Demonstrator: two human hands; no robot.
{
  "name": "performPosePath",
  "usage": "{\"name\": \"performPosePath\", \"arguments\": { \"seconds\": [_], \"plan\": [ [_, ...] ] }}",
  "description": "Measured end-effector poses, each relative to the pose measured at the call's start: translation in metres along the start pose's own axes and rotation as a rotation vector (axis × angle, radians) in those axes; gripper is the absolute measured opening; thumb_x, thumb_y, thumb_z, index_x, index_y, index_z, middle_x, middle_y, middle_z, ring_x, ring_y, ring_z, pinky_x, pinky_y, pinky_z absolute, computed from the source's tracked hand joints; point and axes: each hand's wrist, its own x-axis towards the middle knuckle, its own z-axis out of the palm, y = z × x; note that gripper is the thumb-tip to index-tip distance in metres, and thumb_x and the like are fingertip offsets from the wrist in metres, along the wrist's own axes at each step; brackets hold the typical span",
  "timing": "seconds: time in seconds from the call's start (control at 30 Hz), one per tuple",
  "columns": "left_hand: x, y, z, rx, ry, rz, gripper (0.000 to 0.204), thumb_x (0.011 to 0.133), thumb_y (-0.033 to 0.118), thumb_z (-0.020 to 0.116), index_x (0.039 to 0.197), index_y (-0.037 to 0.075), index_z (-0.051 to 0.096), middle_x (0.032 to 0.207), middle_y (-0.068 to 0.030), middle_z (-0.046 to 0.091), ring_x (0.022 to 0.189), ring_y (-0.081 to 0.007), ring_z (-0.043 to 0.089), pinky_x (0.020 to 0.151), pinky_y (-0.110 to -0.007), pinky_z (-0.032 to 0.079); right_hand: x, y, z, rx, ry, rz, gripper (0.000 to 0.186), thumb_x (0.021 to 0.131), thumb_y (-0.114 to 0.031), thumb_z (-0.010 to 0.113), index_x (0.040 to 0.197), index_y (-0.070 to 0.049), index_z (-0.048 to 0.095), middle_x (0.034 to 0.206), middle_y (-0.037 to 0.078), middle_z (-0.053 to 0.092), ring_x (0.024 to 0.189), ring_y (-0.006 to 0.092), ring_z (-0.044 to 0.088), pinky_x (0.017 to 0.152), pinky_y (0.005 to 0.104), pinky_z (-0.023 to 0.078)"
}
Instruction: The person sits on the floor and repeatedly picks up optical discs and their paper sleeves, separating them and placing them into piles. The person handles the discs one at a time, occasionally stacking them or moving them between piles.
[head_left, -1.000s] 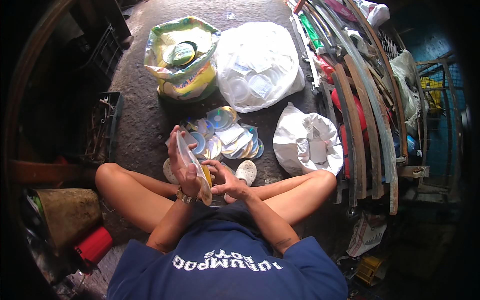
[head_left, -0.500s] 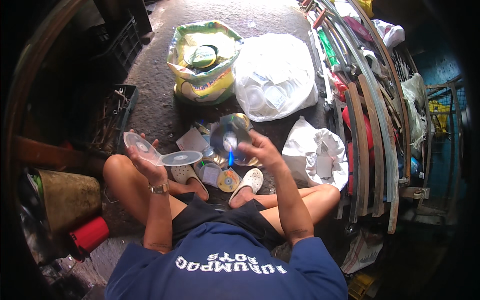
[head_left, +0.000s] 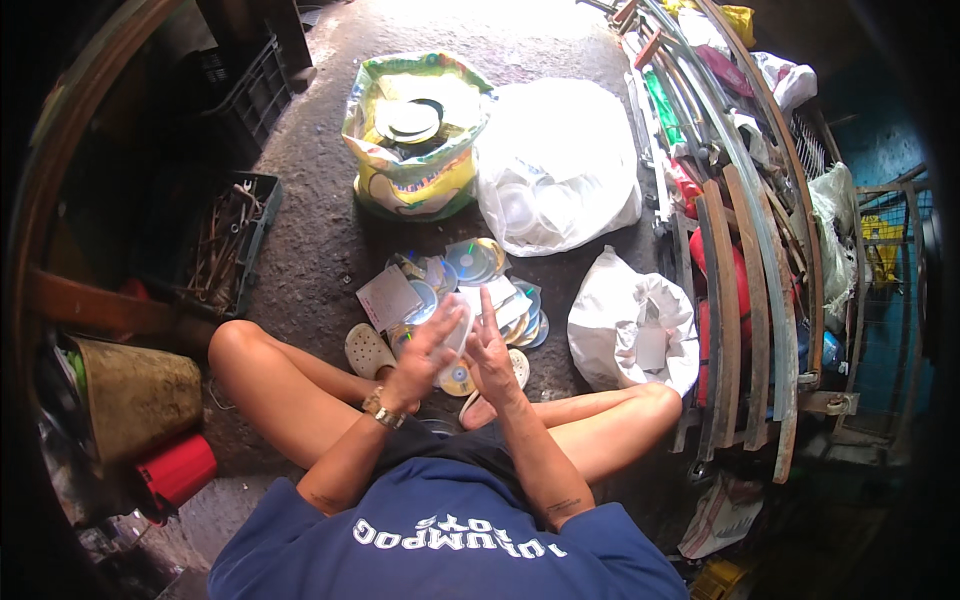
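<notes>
My left hand and my right hand meet around a clear plastic disc case, which is partly hidden and blurred. My left fingers press on one side; my right index finger points up along the other, with the remaining fingers bent against it. Just beyond them lies a loose pile of shiny discs mixed with square paper sleeves. Behind the pile stand a green-yellow sack with round items on top and a white plastic bag of clear cases. An open white sack sits to the right.
My crossed legs and pale sandals frame the pile. Along the right runs a rack of long curved strips. At left are a crate of metal tools, a black crate, a worn tan container and a red container.
Since half a second ago, my hands have come together at the middle. The opened case has been folded up between them, and the dark disc no longer shows in my right hand.
</notes>
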Motion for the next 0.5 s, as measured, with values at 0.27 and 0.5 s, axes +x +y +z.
{"name": "performPosePath", "arguments": {
  "seconds": [0.27,0.5],
  "plan": [
    [0.025,0.021,-0.005,-0.153,0.123,-0.164,0.039,0.107,0.037,0.059,0.121,0.002,0.072,0.132,-0.0107,0.063,0.121,-0.0211,0.060,0.101,-0.037,0.051,0.027,-0.094,-0.081,-0.560,0.008,0.162,0.037,0.096,-0.028,0.077,0.122,-0.004,0.068,0.090,0.006,0.073,0.071,0.0128,0.067,0.061,0.0263,0.054],
    [0.111,0.009,-0.102,0.250,0.554,0.004,0.027,0.104,0.025,0.065,0.116,0.002,0.071,0.109,-0.0055,0.069,0.087,-0.0112,0.060,0.076,-0.028,0.052,0.048,-0.101,-0.140,-0.265,0.366,-0.011,0.036,0.102,-0.035,0.069,0.123,-0.005,0.063,0.093,0.007,0.071,0.060,0.0096,0.067,0.046,0.0198,0.050]
  ]
}}
